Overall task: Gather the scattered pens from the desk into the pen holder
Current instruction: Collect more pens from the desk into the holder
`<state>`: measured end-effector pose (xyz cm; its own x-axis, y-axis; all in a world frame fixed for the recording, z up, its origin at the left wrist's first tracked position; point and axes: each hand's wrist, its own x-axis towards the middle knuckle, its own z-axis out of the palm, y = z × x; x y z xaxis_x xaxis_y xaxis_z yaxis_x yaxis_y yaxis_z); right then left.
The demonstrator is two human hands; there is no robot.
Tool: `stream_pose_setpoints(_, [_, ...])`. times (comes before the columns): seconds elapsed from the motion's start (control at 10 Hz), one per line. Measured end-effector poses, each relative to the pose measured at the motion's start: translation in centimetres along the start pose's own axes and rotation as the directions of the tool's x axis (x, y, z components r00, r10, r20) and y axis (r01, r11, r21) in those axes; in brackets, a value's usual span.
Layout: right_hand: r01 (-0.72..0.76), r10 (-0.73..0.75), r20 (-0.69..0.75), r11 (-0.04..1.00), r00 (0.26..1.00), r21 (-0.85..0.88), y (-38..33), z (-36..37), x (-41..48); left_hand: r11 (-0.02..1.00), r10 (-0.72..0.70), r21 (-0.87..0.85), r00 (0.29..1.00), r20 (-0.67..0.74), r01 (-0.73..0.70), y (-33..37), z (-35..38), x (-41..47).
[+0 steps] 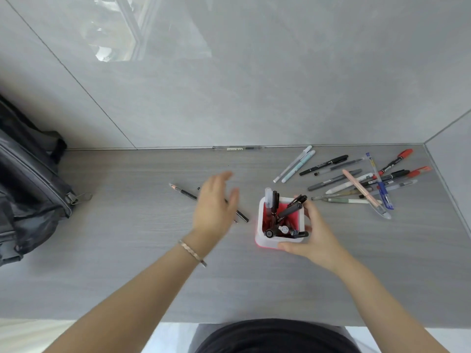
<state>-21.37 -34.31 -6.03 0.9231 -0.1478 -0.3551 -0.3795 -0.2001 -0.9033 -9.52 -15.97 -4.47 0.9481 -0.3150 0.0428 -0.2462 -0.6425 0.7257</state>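
A square white pen holder (pixel 262 242) with a red inside stands at mid-desk and holds several dark pens. My right hand (pixel 314 236) grips its right side, thumb at the front corner. My left hand (pixel 215 206) hovers open and blurred just left of the holder, above two dark pencils (pixel 187 194) lying on the desk, one partly hidden under it. A heap of several pens and markers (pixel 362 183) lies at the back right. One clear pen (pixel 238 148) rests along the wall.
A dark grey bag (pixel 28 192) sits at the desk's left end against the wall. Grey walls close the desk at the back and right. The desk's front edge (pixel 127 319) runs near my body.
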Motion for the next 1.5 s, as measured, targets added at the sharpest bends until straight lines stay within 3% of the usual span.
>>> stream_pose_setpoints(0.1, [-0.009,0.009,0.005,1.0,1.0,0.006,-0.2,0.0,-0.1,0.839,-0.521,0.13,0.849,-0.084,0.528,-4.0,-1.3,2.5])
stream_pose_setpoints(0.2, [-0.016,0.016,0.015,1.0,1.0,0.02,-0.4,0.0,-0.2,0.7,-0.689,0.187,0.721,-0.079,0.689,-5.6,-1.4,3.5])
stream_pose_setpoints(0.4, [-0.038,0.038,0.008,0.999,0.999,0.038,-0.9,0.0,-0.5,0.747,-0.649,0.175,0.761,-0.02,0.642,-4.9,0.7,3.6])
stream_pose_setpoints(0.7, [-0.055,0.054,0.013,0.998,0.998,0.044,-1.3,0.1,-0.7,0.8,-0.555,0.354,0.822,0.131,0.484,-3.0,2.7,4.2])
stream_pose_setpoints(1.0, [-0.046,0.046,0.017,0.999,0.999,0.025,-1.6,0.0,-0.9,0.767,-0.533,0.475,0.841,0.097,0.431,-3.3,2.3,4.8])
stream_pose_setpoints(1.1, [-0.037,0.037,0.015,0.999,0.999,0.036,-1.6,0.0,-0.9,0.746,-0.542,0.52,0.833,0.112,0.415,-3.3,2.7,5.0])
stream_pose_setpoints(1.2, [-0.033,0.033,0.018,0.999,0.999,0.034,-1.6,0.0,-0.9,0.708,-0.643,0.516,0.742,0.189,0.482,-3.9,3.0,4.6])
stream_pose_setpoints(1.3, [-0.028,0.028,0.013,0.999,1.0,0.029,-1.4,0.0,-0.8,0.652,-0.468,0.669,0.883,-0.014,0.356,-4.1,1.0,2.7])
stream_pose_setpoints(1.4, [-0.029,0.028,0.012,0.999,1.0,0.035,-1.3,0.1,-0.8,0.808,-0.576,-0.299,0.785,-0.228,0.507,-2.0,-0.8,2.4])
stream_pose_setpoints(1.5, [-0.025,0.025,0.011,0.999,1.0,0.038,-1.1,0.1,-0.7,0.696,-0.297,-0.679,0.955,0.023,0.233,3.2,-1.2,0.8])
